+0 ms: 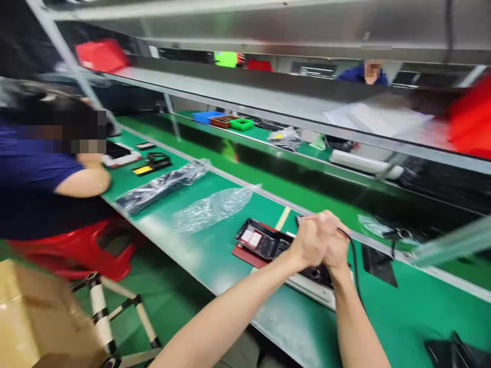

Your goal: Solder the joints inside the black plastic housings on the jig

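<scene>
My left hand (307,243) and my right hand (334,246) are closed and pressed together above a black housing (264,243). Whatever they grip is hidden by the fingers. A thin black cord (355,260) comes out at the right hand and curves down to the bench. The housing is an open, long shell with a white label at its left end, and it lies over a dark red sheet (245,255). A white, bar-shaped piece (312,291) sits under my wrists along the housing's near side.
A clear plastic bag (215,207) and a wrapped dark item (161,186) lie leftward on the green bench (199,245). At left a co-worker (42,174) sits on a red stool (88,250). A metal shelf (245,97) spans above; a post (452,240) stands right.
</scene>
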{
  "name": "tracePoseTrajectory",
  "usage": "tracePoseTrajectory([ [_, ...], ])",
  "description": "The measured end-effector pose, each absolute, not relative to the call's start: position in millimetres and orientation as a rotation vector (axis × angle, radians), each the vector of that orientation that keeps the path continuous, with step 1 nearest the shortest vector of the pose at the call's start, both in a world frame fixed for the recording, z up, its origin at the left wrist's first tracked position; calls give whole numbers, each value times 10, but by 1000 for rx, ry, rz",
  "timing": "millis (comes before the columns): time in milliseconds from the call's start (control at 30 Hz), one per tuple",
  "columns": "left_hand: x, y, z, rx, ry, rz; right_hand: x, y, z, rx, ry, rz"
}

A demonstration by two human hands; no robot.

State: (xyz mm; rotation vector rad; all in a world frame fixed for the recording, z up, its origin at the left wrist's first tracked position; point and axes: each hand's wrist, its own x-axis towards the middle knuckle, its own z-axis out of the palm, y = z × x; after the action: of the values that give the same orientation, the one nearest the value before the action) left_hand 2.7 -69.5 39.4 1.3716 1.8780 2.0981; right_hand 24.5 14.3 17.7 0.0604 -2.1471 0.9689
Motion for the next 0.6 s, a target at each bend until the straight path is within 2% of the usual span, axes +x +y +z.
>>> tracePoseTrajectory([
  [267, -63, -768, 267, 1301, 2018, 2099, 279, 110, 224, 121, -2110, 971],
  [600, -157, -854, 156, 1184, 1859, 2100, 272, -12, 319, 63, -2173, 901],
])
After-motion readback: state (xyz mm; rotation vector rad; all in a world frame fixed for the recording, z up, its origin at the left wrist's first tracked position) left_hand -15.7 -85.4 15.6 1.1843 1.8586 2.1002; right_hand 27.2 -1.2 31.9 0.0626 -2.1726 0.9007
